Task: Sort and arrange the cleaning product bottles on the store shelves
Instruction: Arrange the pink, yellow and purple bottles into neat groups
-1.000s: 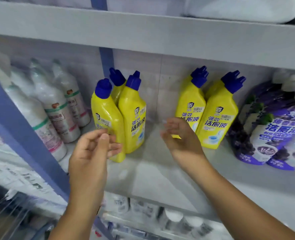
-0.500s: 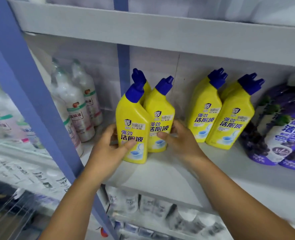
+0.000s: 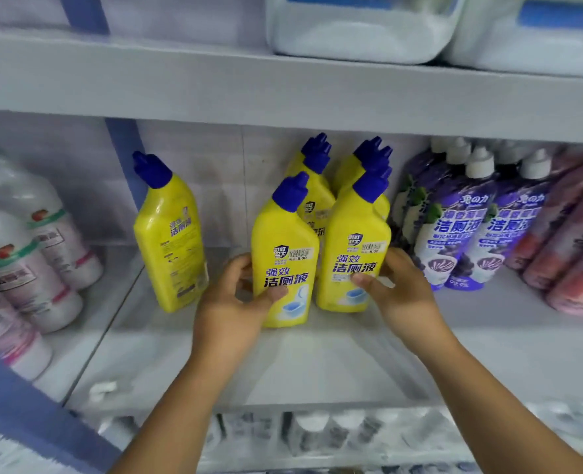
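I could read nothing on the smeared white bottles with green bands (image 3: 26, 268) at the left, whose row ran off the frame edge. The two rear yellow bottles with blue caps (image 3: 312, 186) stood mostly hidden behind the front pair, and the white tubs on the top shelf (image 3: 361, 32) were cut off above.

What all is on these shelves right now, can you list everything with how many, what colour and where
Yellow bottles: five, yellow with blue caps, middle shelf; four grouped at centre, one apart to the left, turned label away.
Purple bottles: several, purple with white caps, right of the yellow group.
Pink bottles: a few, far right, blurred.
White bottles: several, white with green and pink label bands, left section.
White jugs: two in view, white with blue labels, top shelf.
Shelf: grey-white with blue uprights.
Lower-shelf goods: blurred, cannot count.
Left hand: holds front left yellow bottle.
Right hand: holds front right yellow bottle.
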Demonstrator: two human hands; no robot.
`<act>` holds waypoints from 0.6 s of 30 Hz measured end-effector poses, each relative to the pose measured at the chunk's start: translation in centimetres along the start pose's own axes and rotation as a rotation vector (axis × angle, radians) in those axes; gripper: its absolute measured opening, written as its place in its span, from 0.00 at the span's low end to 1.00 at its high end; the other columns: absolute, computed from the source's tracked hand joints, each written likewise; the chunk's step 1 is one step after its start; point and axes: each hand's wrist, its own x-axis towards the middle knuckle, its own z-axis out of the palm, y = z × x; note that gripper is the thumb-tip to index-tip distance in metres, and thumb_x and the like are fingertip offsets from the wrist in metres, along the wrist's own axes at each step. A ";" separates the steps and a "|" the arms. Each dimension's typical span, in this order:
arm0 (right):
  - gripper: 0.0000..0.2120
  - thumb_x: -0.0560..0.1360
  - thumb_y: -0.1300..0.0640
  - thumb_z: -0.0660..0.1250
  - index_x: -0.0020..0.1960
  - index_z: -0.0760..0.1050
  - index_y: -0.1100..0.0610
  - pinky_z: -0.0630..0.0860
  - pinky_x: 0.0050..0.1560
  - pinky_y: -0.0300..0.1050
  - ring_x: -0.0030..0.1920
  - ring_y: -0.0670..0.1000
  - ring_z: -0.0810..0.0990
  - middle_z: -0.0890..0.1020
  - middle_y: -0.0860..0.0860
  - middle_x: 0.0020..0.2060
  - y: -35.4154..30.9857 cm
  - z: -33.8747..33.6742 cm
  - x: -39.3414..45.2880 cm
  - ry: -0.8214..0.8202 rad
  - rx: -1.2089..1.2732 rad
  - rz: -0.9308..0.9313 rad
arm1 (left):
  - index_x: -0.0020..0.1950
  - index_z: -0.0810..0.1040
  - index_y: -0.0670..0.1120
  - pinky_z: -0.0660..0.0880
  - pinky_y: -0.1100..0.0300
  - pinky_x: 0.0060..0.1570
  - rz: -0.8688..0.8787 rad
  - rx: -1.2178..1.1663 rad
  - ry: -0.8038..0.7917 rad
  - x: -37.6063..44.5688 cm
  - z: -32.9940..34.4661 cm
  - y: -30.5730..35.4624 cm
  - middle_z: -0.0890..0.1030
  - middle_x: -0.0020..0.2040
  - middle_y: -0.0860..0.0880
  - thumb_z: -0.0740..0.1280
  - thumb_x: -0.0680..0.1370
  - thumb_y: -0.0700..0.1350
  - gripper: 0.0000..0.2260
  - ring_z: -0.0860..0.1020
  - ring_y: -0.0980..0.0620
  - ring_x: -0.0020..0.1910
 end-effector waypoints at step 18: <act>0.17 0.72 0.58 0.79 0.50 0.73 0.44 0.81 0.52 0.46 0.52 0.50 0.85 0.86 0.48 0.50 3.5 -0.4 2.8 0.110 0.109 0.077 | 0.71 0.72 0.58 0.82 0.51 0.49 0.152 0.211 0.091 2.4 6.3 -2.0 0.81 0.58 0.57 0.75 0.73 0.59 0.27 0.81 0.55 0.53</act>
